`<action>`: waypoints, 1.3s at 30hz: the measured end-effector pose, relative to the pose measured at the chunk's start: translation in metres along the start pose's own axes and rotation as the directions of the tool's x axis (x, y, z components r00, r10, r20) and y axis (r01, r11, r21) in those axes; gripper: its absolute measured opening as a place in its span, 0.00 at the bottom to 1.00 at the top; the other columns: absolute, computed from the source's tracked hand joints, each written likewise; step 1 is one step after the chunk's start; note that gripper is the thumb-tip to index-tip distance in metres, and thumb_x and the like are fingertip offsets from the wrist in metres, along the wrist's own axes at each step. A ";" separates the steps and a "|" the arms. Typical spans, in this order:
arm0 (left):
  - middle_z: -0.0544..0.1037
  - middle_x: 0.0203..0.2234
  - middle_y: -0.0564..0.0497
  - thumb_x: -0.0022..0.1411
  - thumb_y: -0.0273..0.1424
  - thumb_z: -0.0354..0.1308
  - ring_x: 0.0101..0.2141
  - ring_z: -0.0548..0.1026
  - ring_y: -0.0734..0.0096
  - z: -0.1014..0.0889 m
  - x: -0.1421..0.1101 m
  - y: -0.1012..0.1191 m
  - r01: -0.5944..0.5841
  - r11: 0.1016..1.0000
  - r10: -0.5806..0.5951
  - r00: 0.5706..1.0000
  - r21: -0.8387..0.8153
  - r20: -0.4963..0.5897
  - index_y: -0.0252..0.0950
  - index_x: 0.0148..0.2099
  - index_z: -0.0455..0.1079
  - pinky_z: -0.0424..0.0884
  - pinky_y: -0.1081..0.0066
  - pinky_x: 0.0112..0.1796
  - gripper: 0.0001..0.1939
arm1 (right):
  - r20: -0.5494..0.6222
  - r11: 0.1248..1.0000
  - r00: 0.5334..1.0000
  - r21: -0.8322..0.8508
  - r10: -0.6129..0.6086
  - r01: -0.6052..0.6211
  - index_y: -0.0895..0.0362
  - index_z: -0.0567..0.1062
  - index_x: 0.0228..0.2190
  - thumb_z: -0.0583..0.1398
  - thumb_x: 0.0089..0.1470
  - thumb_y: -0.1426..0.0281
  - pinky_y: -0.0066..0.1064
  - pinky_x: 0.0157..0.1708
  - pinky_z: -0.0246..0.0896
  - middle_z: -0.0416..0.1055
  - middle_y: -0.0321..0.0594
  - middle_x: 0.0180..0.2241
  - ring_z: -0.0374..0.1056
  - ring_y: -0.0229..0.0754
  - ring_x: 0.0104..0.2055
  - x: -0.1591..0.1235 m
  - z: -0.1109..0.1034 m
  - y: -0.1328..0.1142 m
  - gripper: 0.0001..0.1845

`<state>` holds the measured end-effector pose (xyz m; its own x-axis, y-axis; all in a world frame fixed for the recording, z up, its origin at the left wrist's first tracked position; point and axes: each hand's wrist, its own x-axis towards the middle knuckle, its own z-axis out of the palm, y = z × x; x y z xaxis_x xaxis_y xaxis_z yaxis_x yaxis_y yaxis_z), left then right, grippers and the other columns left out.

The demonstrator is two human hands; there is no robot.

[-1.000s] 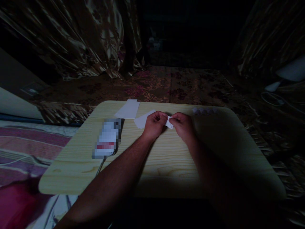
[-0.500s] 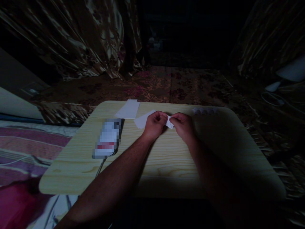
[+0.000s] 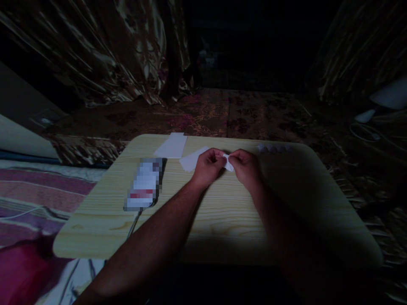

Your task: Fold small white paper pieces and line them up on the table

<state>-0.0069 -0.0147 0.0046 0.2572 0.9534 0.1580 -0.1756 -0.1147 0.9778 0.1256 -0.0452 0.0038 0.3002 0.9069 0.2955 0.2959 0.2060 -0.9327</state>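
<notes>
Between my two hands is a small folded piece of white paper [image 3: 228,165], held above the light wooden table [image 3: 222,212]. My left hand [image 3: 208,168] pinches its left side between thumb and fingers. On the other side my right hand [image 3: 245,166] grips it with thumb and forefinger, and the two thumbs are close together. Part of the paper is hidden by the fingers. A flat white paper sheet [image 3: 192,160] lies just left of my left hand, partly behind it. Farther left, near the back edge, rests a stack of white paper [image 3: 172,146].
A phone [image 3: 144,184], blurred over, lies on the table's left with a cable [image 3: 135,222] running from it. Several small pale folded pieces [image 3: 274,148] stand in a row at the back right. A striped bedcover [image 3: 38,190] is at the left, patterned curtains [image 3: 143,51] behind.
My thumbs have come slightly closer together over the folded paper, and less of it shows between them. Everything else on the table has stayed in place.
</notes>
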 end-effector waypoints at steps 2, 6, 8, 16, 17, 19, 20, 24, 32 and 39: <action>0.72 0.21 0.56 0.48 0.30 0.65 0.21 0.66 0.80 0.001 0.000 0.000 0.014 1.000 -0.014 1.000 -0.022 0.002 0.33 0.33 0.70 0.61 0.77 0.25 0.09 | 0.006 1.000 1.000 0.003 0.008 -0.008 0.57 0.75 0.24 0.60 0.47 0.66 0.27 0.25 0.57 0.70 0.34 0.21 0.65 0.38 0.25 0.000 0.000 0.000 0.07; 0.73 0.21 0.55 0.48 0.30 0.65 0.21 0.67 0.79 0.001 -0.001 0.002 0.030 0.999 -0.030 1.000 -0.028 -0.006 0.33 0.32 0.71 0.61 0.76 0.24 0.09 | 0.012 1.000 1.000 0.009 0.011 -0.011 0.56 0.75 0.23 0.60 0.46 0.65 0.28 0.25 0.58 0.70 0.34 0.21 0.64 0.38 0.24 0.000 0.001 0.000 0.08; 0.73 0.21 0.54 0.48 0.31 0.66 0.21 0.67 0.79 0.001 -0.002 0.003 0.036 0.999 -0.036 0.999 -0.021 -0.014 0.33 0.32 0.71 0.61 0.76 0.24 0.09 | 0.010 1.000 1.000 0.001 0.012 -0.012 0.56 0.75 0.24 0.60 0.46 0.65 0.28 0.25 0.58 0.70 0.34 0.21 0.64 0.38 0.24 0.000 0.001 0.000 0.08; 0.70 0.18 0.55 0.52 0.34 0.63 0.19 0.64 0.80 0.000 -0.001 0.002 0.029 0.999 -0.028 0.999 0.023 -0.034 0.32 0.30 0.71 0.59 0.77 0.22 0.09 | 0.030 1.000 0.999 0.018 0.019 -0.019 0.57 0.75 0.24 0.60 0.46 0.66 0.28 0.25 0.57 0.71 0.35 0.21 0.66 0.38 0.25 0.000 0.002 0.001 0.07; 0.70 0.18 0.55 0.52 0.34 0.63 0.19 0.64 0.80 -0.001 0.000 0.001 0.027 1.000 -0.026 0.999 0.016 -0.042 0.32 0.30 0.71 0.59 0.77 0.22 0.09 | 0.040 0.999 0.999 0.034 0.029 -0.031 0.57 0.75 0.24 0.60 0.46 0.66 0.27 0.25 0.57 0.71 0.35 0.21 0.66 0.38 0.25 0.000 0.002 0.001 0.07; 0.71 0.19 0.55 0.52 0.34 0.64 0.20 0.64 0.80 -0.002 0.001 0.000 0.022 1.000 -0.023 0.998 -0.013 -0.063 0.32 0.30 0.71 0.59 0.76 0.23 0.09 | 0.071 0.994 0.995 0.082 0.063 -0.069 0.57 0.74 0.25 0.60 0.46 0.66 0.27 0.25 0.58 0.71 0.35 0.22 0.66 0.38 0.25 -0.001 0.003 0.000 0.07; 0.71 0.19 0.55 0.51 0.33 0.64 0.20 0.64 0.80 -0.002 0.002 -0.001 0.017 0.999 -0.020 0.997 -0.030 -0.076 0.32 0.30 0.71 0.60 0.76 0.23 0.09 | 0.096 0.990 0.992 0.104 0.085 -0.095 0.57 0.74 0.26 0.61 0.46 0.65 0.27 0.25 0.58 0.71 0.34 0.22 0.66 0.38 0.25 -0.001 0.003 -0.001 0.08; 0.72 0.19 0.55 0.51 0.33 0.64 0.21 0.65 0.79 -0.003 0.003 -0.001 0.016 0.995 -0.026 0.995 -0.094 -0.097 0.33 0.30 0.72 0.61 0.76 0.24 0.08 | 0.183 0.979 0.972 0.110 0.150 -0.172 0.57 0.73 0.27 0.61 0.44 0.67 0.27 0.23 0.56 0.70 0.33 0.20 0.64 0.36 0.22 -0.002 0.005 -0.003 0.07; 0.71 0.19 0.55 0.50 0.33 0.65 0.20 0.64 0.79 -0.001 0.002 0.001 0.039 0.989 -0.051 0.995 -0.144 -0.085 0.34 0.30 0.72 0.60 0.76 0.24 0.08 | 0.137 0.989 0.981 0.048 0.135 -0.142 0.57 0.71 0.27 0.59 0.44 0.68 0.26 0.22 0.57 0.71 0.33 0.22 0.64 0.36 0.22 -0.002 0.008 0.003 0.05; 0.71 0.18 0.55 0.49 0.33 0.65 0.20 0.64 0.80 0.001 0.001 0.002 0.058 0.989 -0.072 0.993 -0.133 -0.098 0.33 0.29 0.71 0.60 0.76 0.23 0.09 | 0.113 0.993 0.988 0.050 0.105 -0.111 0.56 0.71 0.27 0.58 0.44 0.69 0.26 0.22 0.58 0.70 0.32 0.21 0.64 0.36 0.23 -0.002 0.007 0.005 0.05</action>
<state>-0.0064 -0.0141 0.0064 0.1744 0.9820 0.0729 -0.2850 -0.0206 0.9583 0.1200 -0.0439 -0.0026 0.2248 0.9593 0.1711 0.2156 0.1223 -0.9688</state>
